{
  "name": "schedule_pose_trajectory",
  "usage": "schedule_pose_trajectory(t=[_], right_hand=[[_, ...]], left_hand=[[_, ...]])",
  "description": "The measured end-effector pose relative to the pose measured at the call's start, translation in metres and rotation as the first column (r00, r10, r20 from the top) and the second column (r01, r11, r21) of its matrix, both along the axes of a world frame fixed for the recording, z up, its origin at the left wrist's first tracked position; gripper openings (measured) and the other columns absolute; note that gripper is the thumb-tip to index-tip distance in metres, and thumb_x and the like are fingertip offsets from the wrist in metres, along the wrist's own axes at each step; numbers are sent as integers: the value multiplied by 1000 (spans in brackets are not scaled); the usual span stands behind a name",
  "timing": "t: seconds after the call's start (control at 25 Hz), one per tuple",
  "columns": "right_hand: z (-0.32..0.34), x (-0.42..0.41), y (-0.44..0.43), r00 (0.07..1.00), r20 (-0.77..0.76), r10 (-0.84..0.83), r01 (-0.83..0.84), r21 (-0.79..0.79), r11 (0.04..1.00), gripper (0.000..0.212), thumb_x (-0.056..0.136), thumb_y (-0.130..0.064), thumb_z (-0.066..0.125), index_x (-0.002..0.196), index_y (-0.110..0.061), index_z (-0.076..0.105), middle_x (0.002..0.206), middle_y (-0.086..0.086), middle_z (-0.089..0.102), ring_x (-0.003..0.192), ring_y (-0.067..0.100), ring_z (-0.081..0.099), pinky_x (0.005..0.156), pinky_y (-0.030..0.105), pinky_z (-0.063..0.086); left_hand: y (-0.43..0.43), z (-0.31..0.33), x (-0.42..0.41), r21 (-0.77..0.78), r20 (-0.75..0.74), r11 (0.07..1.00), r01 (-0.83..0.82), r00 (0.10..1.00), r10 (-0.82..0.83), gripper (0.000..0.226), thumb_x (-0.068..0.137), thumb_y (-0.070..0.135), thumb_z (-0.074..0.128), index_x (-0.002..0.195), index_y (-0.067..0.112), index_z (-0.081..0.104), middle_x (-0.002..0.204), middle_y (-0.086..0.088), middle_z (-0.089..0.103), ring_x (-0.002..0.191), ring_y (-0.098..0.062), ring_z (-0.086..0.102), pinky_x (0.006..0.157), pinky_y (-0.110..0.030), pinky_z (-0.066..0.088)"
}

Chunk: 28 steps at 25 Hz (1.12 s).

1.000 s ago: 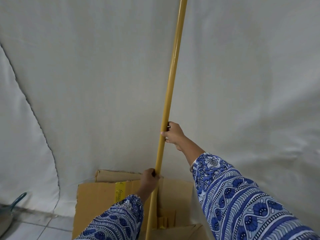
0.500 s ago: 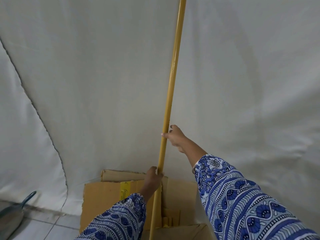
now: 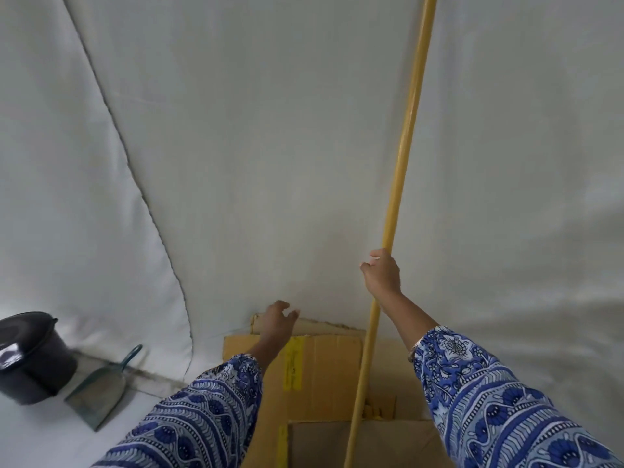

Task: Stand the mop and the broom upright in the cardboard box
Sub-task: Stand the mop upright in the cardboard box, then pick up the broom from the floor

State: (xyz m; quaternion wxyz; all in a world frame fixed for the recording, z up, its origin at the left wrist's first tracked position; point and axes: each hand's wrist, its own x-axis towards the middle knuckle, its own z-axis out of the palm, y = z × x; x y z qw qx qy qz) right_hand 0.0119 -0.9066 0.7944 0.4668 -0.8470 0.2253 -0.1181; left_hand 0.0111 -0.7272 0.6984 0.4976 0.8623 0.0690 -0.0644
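A long yellow handle (image 3: 403, 157) stands nearly upright, its lower end going down into the open cardboard box (image 3: 324, 369) at the bottom centre. Whether it belongs to the mop or the broom I cannot tell; its head is hidden inside the box. My right hand (image 3: 383, 276) is closed around the handle a little above the box. My left hand (image 3: 277, 320) is off the handle, fingers spread, hovering over the box's far left flap. No second handle is in view.
A white cloth backdrop (image 3: 253, 146) hangs right behind the box. On the floor at left sit a dark bucket (image 3: 32, 358) and a green dustpan (image 3: 101, 390).
My left hand has let go of the yellow handle and moved left to the box's far flap. My view has swung left, bringing the bucket and dustpan into sight. My right hand still holds the handle.
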Motion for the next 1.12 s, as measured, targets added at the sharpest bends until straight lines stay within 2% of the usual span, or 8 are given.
schedule_pose_trajectory(t=[0.2, 0.32, 0.52, 0.68, 0.8, 0.88, 1.0, 1.12], right_hand=[[-30, 11, 110, 997, -68, 47, -47, 4, 999, 36, 87, -12, 51, 122, -4, 50, 127, 17, 58, 111, 36, 58, 90, 40, 48], [-57, 24, 194, 993, -104, 47, -44, 32, 999, 35, 86, -11, 51, 120, -3, 51, 125, 20, 59, 108, 38, 60, 91, 49, 51], [-148, 44, 361, 958, -286, 16, 24, 135, 991, 34, 84, -13, 57, 117, -3, 54, 121, 22, 62, 104, 40, 63, 89, 55, 52], [-222, 44, 434, 909, -417, 15, 70, 189, 980, 34, 88, -12, 54, 120, -1, 53, 115, 21, 64, 97, 38, 66, 86, 53, 54], [-313, 44, 471, 850, -524, 49, 73, 210, 975, 33, 89, -8, 51, 121, 2, 51, 100, 19, 59, 92, 39, 65, 87, 55, 53], [-368, 38, 482, 823, -565, 51, 108, 244, 964, 33, 90, -6, 48, 121, 4, 50, 98, 17, 55, 90, 37, 62, 86, 54, 53], [-486, 22, 498, 771, -634, 64, 181, 313, 932, 31, 91, -3, 46, 121, 4, 49, 93, 16, 55, 76, 29, 56, 68, 42, 51], [-610, -6, 517, 701, -709, 74, 267, 358, 895, 31, 90, -3, 49, 120, 5, 50, 83, 13, 55, 73, 28, 56, 60, 34, 47]], left_hand=[[139, -23, 5, 36, 0, 999, -39, 999, 39, 37, 89, 20, 56, 119, -2, 53, 128, -22, 54, 117, -33, 52, 101, -39, 42], [234, -44, 12, 49, -27, 999, -22, 999, 23, 36, 89, 21, 57, 117, -1, 54, 127, -21, 54, 115, -33, 53, 100, -37, 41], [415, -104, 27, 170, -155, 985, 2, 988, 24, 34, 89, 21, 55, 116, -1, 54, 125, -20, 53, 113, -30, 52, 98, -33, 39], [500, -160, 43, 247, -249, 969, 26, 968, 37, 34, 89, 20, 55, 115, -2, 54, 124, -20, 57, 113, -31, 53, 99, -37, 42], [539, -231, 64, 288, -313, 957, 30, 947, 65, 35, 89, 21, 56, 115, -2, 55, 127, -20, 53, 114, -34, 53, 100, -40, 42], [555, -277, 69, 312, -327, 949, 35, 942, 73, 35, 89, 20, 56, 116, -2, 54, 128, -21, 52, 114, -35, 53, 100, -39, 41], [575, -386, 65, 335, -404, 939, 82, 913, 64, 33, 89, 20, 55, 116, -1, 54, 128, -19, 52, 113, -32, 52, 99, -37, 41], [593, -508, 40, 361, -484, 917, 172, 875, 26, 32, 90, 20, 55, 116, 2, 53, 126, -16, 52, 111, -31, 52, 96, -39, 42]])
